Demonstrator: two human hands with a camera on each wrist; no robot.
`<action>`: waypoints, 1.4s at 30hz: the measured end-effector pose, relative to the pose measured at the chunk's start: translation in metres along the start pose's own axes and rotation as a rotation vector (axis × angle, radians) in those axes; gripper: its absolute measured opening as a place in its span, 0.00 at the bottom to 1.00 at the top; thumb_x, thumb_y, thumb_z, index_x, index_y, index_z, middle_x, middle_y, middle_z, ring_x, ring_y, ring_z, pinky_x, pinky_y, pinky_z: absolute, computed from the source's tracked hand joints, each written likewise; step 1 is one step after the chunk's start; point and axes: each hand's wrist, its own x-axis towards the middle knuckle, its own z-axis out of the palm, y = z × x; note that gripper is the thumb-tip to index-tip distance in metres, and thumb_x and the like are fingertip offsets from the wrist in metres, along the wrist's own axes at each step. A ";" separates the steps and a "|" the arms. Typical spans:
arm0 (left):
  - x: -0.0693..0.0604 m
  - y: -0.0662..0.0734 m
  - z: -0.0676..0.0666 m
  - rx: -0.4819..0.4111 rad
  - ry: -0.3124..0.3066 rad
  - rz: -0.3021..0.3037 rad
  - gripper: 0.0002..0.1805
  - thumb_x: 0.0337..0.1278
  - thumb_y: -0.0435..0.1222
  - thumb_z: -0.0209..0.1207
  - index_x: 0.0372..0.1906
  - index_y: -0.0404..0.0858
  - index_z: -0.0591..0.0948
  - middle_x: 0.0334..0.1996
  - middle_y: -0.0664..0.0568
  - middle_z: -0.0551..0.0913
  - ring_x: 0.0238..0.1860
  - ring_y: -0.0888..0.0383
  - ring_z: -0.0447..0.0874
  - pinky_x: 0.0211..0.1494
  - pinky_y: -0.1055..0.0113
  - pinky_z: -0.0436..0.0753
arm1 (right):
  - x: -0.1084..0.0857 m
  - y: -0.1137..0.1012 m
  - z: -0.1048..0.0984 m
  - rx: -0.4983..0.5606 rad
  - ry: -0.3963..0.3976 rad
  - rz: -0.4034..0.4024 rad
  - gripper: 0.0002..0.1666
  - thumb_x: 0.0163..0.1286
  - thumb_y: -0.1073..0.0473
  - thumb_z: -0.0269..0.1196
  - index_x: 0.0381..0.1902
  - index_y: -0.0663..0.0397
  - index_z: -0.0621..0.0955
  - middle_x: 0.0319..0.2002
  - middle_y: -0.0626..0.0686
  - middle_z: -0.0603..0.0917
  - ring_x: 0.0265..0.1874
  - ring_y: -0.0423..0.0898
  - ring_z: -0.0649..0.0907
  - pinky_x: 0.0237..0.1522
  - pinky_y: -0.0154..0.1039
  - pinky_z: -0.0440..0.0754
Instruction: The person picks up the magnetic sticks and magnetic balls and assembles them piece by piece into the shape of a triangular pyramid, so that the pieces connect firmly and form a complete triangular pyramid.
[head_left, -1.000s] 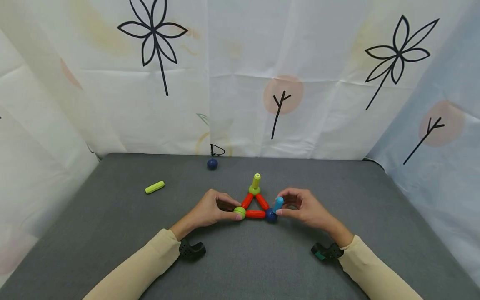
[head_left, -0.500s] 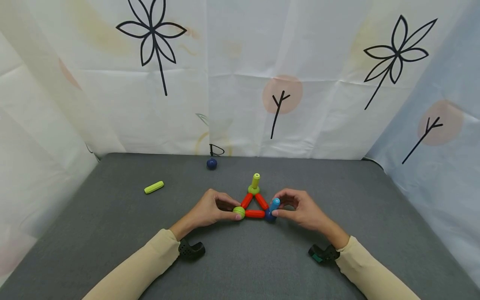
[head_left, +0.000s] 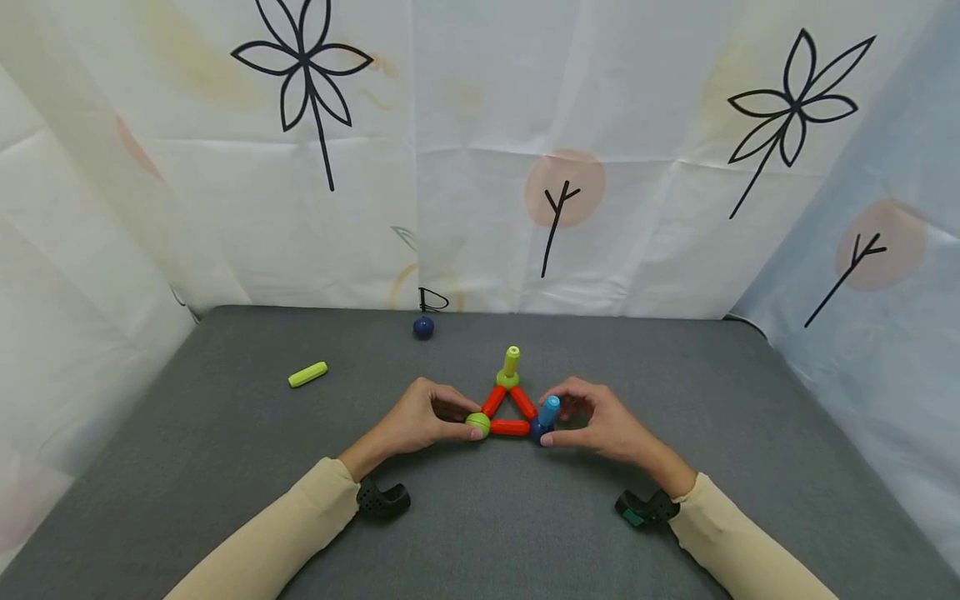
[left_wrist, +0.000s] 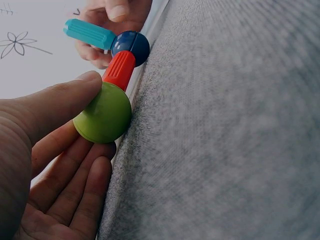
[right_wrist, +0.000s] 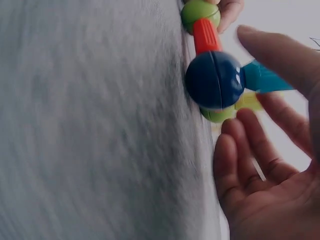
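A triangle of red sticks joined by balls lies on the table. My left hand pinches its green ball between thumb and fingers. At the right corner is a dark blue ball, from which a light blue stick stands up. Around that corner my right hand is spread, thumb and fingers apart, with the stick between them and not gripped. The far corner has another green ball bearing an upright yellow-green stick.
A loose yellow-green stick lies on the grey table to the left. Near the back edge sits a separate dark blue ball. Printed white cloth hangs behind the table.
The light blue stick and right hand have shifted slightly left. My right fingers have let go of the stick, which stays standing in the blue ball. The left hand keeps its hold.
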 end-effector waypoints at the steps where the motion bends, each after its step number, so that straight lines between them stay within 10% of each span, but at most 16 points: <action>1: 0.000 0.000 0.000 0.000 0.000 -0.001 0.16 0.51 0.34 0.77 0.46 0.37 0.91 0.40 0.51 0.89 0.41 0.58 0.88 0.47 0.65 0.86 | 0.000 0.002 0.001 0.001 -0.011 0.004 0.25 0.57 0.65 0.78 0.52 0.61 0.83 0.46 0.52 0.82 0.40 0.54 0.82 0.44 0.39 0.84; 21: -0.001 0.009 -0.015 0.046 -0.011 -0.044 0.21 0.55 0.39 0.75 0.52 0.35 0.88 0.46 0.48 0.89 0.46 0.56 0.88 0.50 0.65 0.85 | 0.000 0.018 0.009 0.005 -0.004 -0.065 0.18 0.61 0.67 0.75 0.48 0.57 0.85 0.38 0.51 0.81 0.33 0.54 0.79 0.34 0.37 0.80; 34: -0.036 0.010 -0.122 0.322 0.315 -0.178 0.28 0.61 0.43 0.71 0.62 0.32 0.82 0.55 0.37 0.84 0.53 0.44 0.85 0.53 0.50 0.84 | -0.003 0.017 0.008 0.017 -0.002 -0.037 0.17 0.61 0.67 0.75 0.47 0.54 0.85 0.37 0.52 0.80 0.33 0.53 0.78 0.35 0.36 0.79; 42: -0.072 -0.010 -0.168 0.400 0.313 -0.335 0.36 0.59 0.49 0.71 0.67 0.31 0.77 0.60 0.33 0.80 0.58 0.38 0.81 0.53 0.46 0.83 | -0.002 0.018 0.009 0.014 -0.001 -0.033 0.16 0.60 0.66 0.75 0.45 0.54 0.85 0.37 0.52 0.80 0.34 0.53 0.78 0.35 0.36 0.79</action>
